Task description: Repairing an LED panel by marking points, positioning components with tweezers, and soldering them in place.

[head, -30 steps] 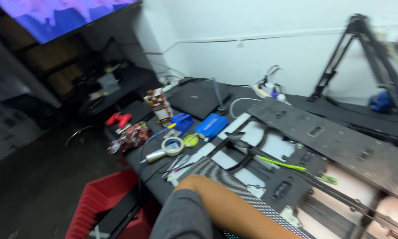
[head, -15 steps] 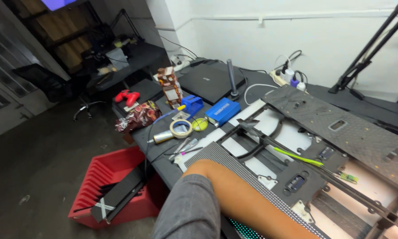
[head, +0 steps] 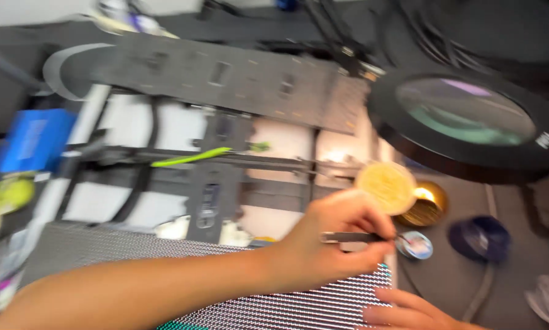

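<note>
- Nearest us, our right hand [head: 409, 311] lies flat, fingers loosely apart, on the LED panel [head: 164, 269], a dotted grid sheet on the desk [head: 464, 275].
- Our left hand [head: 329, 241] reaches across the panel, fingers pinched shut on tweezers [head: 354, 237], thin metal ones held mid-shank.
- The tweezer tips meet a small round tin [head: 413, 244] just beyond the panel's corner.
- We judge the tweezers light, stiff and slippery, best held at the middle; the panel looks stiff but fragile, best taken by its edges.
- Just beyond sit a gold lid [head: 385, 187] and a brass dish [head: 426, 205]; a dark cap [head: 479, 238] lies to the right.
- Farther off we see a black frame [head: 225, 73], a green tie [head: 189, 159] and a magnifier lamp [head: 470, 119].
</note>
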